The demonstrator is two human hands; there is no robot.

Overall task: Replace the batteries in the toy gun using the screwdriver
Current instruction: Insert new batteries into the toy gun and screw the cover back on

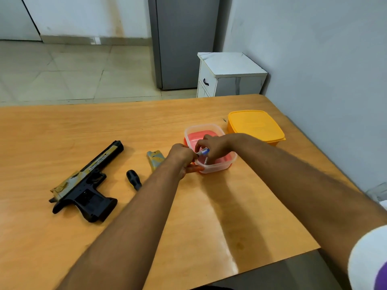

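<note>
On the wooden table (209, 216), both hands are gathered at a clear plastic container (217, 166) with a pink interior, which sits just beside a yellow lidded box (254, 125). A blue-and-silver battery (203, 152) is pinched between the fingers of the right hand (214, 148), above the container's near rim. The left hand (182, 156) is curled against the container's left wall; whether anything is held in it cannot be told, as its palm is turned away. A second small cylinder seen through the container wall is too blurred to identify. The toy gun (83, 183) is laid on its side well to the left, grip toward the viewer. Between gun and hands lie the screwdriver (134, 180), its shaft hidden under the left forearm, and the battery cover (155, 159), partly covered by the left wrist.
</note>
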